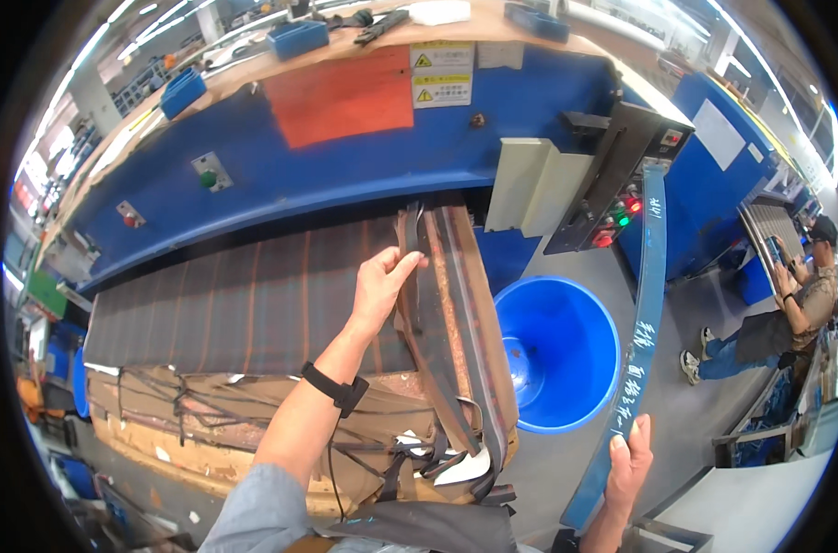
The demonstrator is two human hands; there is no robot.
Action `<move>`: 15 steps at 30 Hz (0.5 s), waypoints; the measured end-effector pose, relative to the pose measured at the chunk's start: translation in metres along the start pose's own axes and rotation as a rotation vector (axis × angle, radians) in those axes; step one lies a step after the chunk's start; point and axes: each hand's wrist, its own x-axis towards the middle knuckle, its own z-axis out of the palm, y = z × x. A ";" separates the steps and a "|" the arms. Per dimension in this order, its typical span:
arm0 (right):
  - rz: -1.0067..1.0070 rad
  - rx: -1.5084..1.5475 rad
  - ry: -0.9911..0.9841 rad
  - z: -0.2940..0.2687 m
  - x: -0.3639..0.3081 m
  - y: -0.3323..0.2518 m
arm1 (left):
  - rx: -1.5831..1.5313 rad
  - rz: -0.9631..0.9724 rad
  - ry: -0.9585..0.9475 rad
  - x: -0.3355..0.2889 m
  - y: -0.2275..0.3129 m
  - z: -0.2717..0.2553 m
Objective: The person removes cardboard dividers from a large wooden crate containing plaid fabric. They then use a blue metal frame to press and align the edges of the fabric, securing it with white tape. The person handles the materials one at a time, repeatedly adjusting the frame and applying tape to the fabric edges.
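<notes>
We pinch a narrow dark fabric strip point(413, 229) at the right of the dark plaid cloth point(244, 295) in our left hand point(380, 293), our right hand point(629, 465) holding a long flat blue bar point(653, 267) right of the round blue bin point(566, 355).

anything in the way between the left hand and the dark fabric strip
Nothing visible: the left hand is right at the dark fabric strip. The long blue bar held by the right hand is off to the right.
</notes>
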 end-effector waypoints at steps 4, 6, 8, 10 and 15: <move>-0.024 -0.123 -0.139 -0.010 -0.019 -0.004 | -0.334 0.126 -0.012 -0.033 0.051 -0.015; 0.031 -0.126 -0.214 0.004 -0.022 -0.012 | -0.377 0.160 0.000 -0.054 0.080 -0.021; -0.081 -0.168 -0.316 0.017 -0.018 0.007 | -0.398 0.212 -0.014 -0.073 0.097 -0.034; -0.164 -0.191 -0.401 0.035 -0.006 0.013 | -0.394 0.297 -0.013 -0.093 0.112 -0.044; -0.240 -0.257 -0.465 0.078 0.015 0.015 | -0.435 0.392 -0.020 -0.121 0.137 -0.064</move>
